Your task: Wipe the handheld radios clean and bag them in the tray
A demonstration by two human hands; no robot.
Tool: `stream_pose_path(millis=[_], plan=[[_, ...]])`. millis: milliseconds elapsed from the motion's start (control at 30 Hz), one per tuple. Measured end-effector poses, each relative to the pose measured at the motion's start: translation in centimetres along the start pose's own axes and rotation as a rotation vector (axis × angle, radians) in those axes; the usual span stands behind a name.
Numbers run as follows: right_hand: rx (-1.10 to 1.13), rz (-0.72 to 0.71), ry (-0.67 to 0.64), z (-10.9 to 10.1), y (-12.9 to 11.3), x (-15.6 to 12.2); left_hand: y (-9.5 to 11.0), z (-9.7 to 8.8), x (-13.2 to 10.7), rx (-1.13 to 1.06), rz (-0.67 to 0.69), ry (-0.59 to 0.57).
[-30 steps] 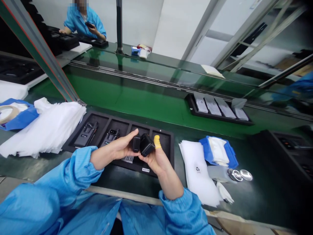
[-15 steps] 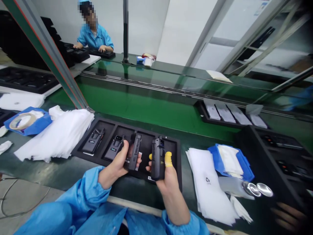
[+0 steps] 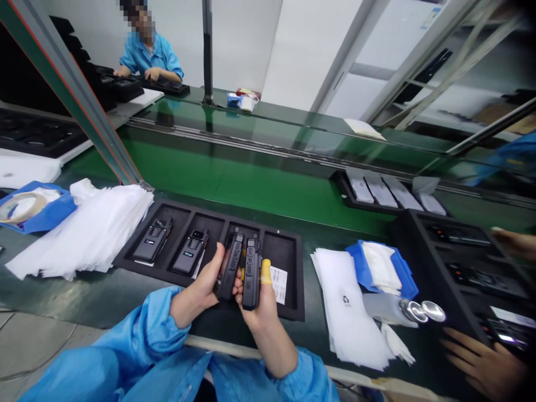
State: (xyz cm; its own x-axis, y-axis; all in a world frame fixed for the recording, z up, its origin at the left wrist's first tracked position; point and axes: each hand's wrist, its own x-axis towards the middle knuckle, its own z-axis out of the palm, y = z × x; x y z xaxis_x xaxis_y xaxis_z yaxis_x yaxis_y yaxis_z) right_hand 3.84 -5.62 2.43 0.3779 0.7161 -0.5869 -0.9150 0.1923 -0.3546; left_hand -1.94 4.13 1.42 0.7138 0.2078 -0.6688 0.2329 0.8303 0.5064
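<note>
Black handset [image 3: 231,268] clamped in left fingers [image 3: 216,261]; second handset [image 3: 252,273] in right fingers [image 3: 266,273].

Tape roll [image 3: 39,204] in blue bin [image 3: 58,212], metal-topped bottle [image 3: 386,309], perhaps shelving [image 3: 456,73] behind

The pair of black oblong handheld devices [image 3: 251,279] looks like matt plastic; the black compartmented tray [image 3: 298,279] resembles matt foam. The dark-green tabletop [image 3: 75,297] is smooth, faintly glossy. Near its front edge, white rectangular sheets [image 3: 341,304] look papery, a silver round cap [image 3: 411,310] shiny metal.
</note>
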Motion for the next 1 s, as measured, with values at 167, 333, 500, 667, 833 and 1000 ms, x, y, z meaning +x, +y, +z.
stream_pose_path(millis=[167,333,500,667,833,1000], plan=[[0.044,0.005,0.039,0.1,-0.1,-0.1,0.0,0.1,0.1,-0.004,-0.003,0.007],[0.037,0.013,0.002,-0.6,0.3,0.2,-0.1,0.1,0.0,-0.003,-0.006,0.021],[0.078,0.029,0.038,-0.3,0.0,0.1,-0.1,0.4,-0.1,-0.021,-0.012,0.038],[0.132,0.038,0.076,0.0,-0.4,-0.1,0.0,1.2,-0.3,-0.063,-0.006,0.08],[0.213,0.073,0.114,-0.2,-0.4,0.2,0.0,1.7,-0.4,-0.11,0.007,0.147],[0.069,0.014,-0.005,-0.5,0.0,1.1,0.4,2.4,-1.0,-0.083,0.033,0.158]])
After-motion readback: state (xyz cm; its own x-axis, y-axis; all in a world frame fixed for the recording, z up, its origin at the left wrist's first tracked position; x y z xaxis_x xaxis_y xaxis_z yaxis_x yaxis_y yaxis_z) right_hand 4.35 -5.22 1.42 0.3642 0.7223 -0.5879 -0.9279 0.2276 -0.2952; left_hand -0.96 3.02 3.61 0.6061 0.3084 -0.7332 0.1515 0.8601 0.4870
